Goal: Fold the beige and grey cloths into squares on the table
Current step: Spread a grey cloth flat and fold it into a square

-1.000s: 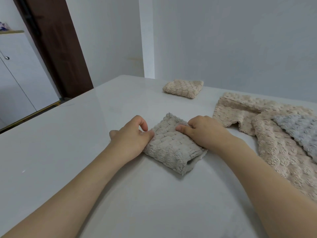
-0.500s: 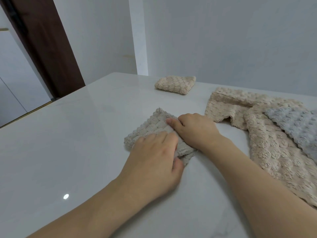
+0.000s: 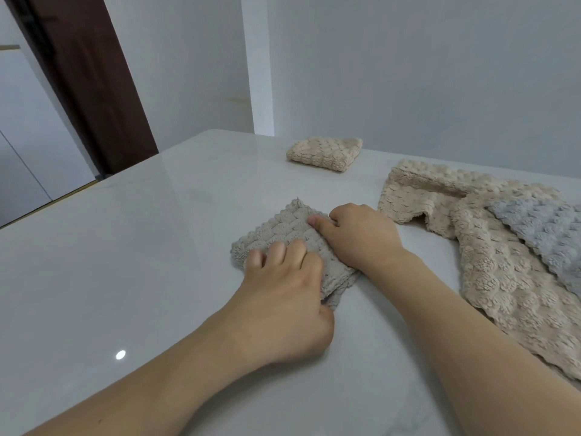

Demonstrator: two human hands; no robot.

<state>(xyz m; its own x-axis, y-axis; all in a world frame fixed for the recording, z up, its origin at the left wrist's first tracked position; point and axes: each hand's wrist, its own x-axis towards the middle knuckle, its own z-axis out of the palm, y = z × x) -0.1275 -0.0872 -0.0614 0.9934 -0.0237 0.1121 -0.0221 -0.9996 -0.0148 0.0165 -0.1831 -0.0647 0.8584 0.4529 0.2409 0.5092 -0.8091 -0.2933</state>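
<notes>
A folded greyish-beige cloth (image 3: 276, 231) lies as a small square in the middle of the white table (image 3: 125, 262). My left hand (image 3: 283, 297) lies over its near half, fingers bent on top and thumb at the near corner, gripping that edge. My right hand (image 3: 358, 237) holds its right side with curled fingers, the thumb pressing on top. A folded beige cloth (image 3: 323, 154) sits at the back. Unfolded beige cloths (image 3: 509, 278) lie spread to the right, with a grey cloth (image 3: 547, 237) on top of them.
The table's left edge runs diagonally from the near left toward the back. Past it stand a dark brown door frame (image 3: 94, 89) and a white cabinet (image 3: 25, 136). A pale wall (image 3: 408, 73) rises right behind the table's far edge.
My left hand moved from the cloth's left side onto its near half and now grips the near edge. The right hand has stayed on the right side. The view shifted slightly.
</notes>
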